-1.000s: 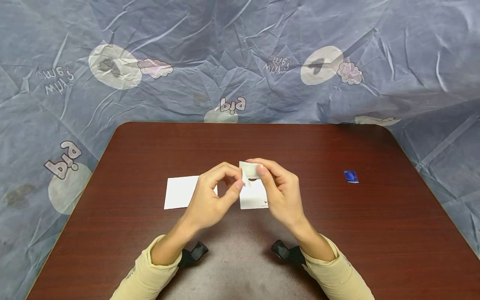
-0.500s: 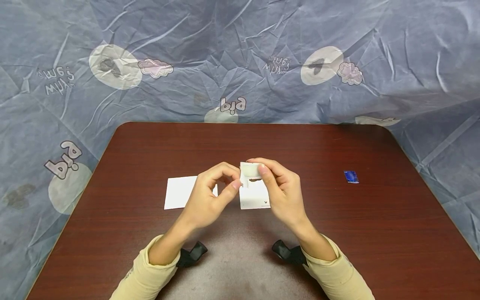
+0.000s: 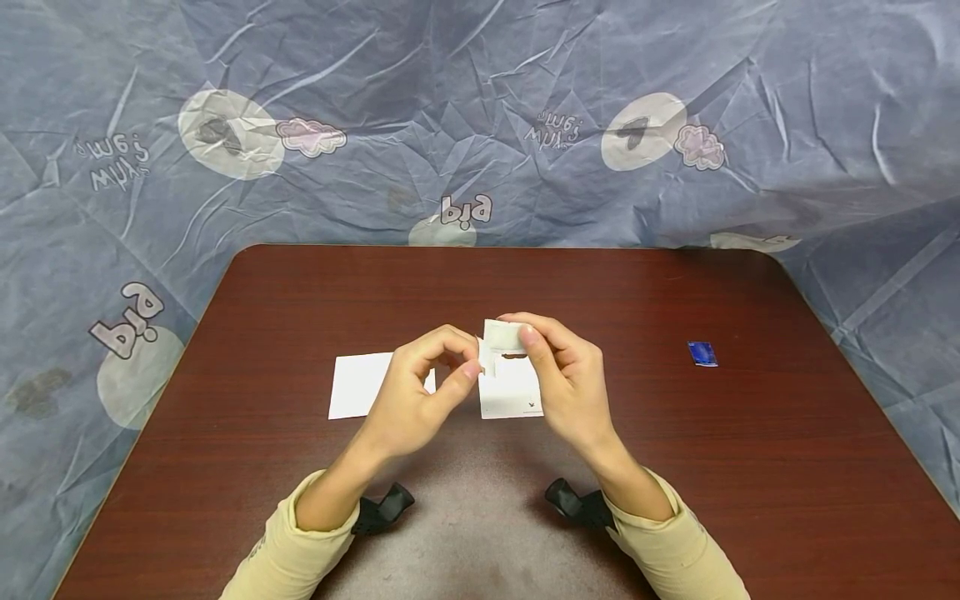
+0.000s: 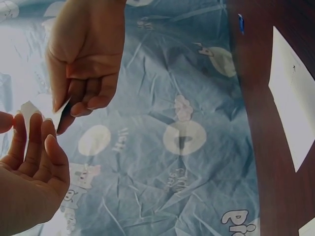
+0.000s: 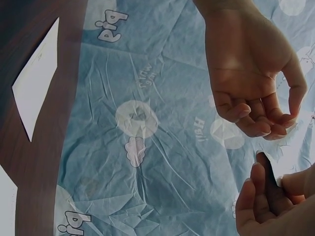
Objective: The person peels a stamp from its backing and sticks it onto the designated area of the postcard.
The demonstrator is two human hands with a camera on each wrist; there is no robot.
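Paper piece (image 3: pixel 502 335), small, pale and rectangular, is held up just above the center of the frame, between a person's left hand (image 3: pixel 420 400) and right hand (image 3: pixel 573 387). The right hand pinches its right edge between thumb and curled fingers. The left hand, thumb and forefinger nearly meeting, pinches the edge of a narrow white strip (image 3: pixel 486 358), which shows along the paper piece's lower left side; whether strip and piece are joined is too small to tell. Both hands are raised over the desk (image 3: pixel 480 283), fingertips facing each other and close together. In the right wrist view, the paper piece shows a dark underside.

Directly below the paper piece in the frame, partly covered by it and the right hand, a white card (image 3: pixel 512 398) with a tiny dark mark near its lower right corner lies flat on the desk. Left of center, a blank white sheet (image 3: pixel 358 387) lies partly behind the left hand. Well apart, at center right, is a small blue packet (image 3: pixel 702 353).

Compared with half a second ago, the paper piece sits slightly higher and farther right, along with the right hand, and the strip shows more distinctly at its left. The left hand has barely moved; sheet, card and packet lie unchanged.
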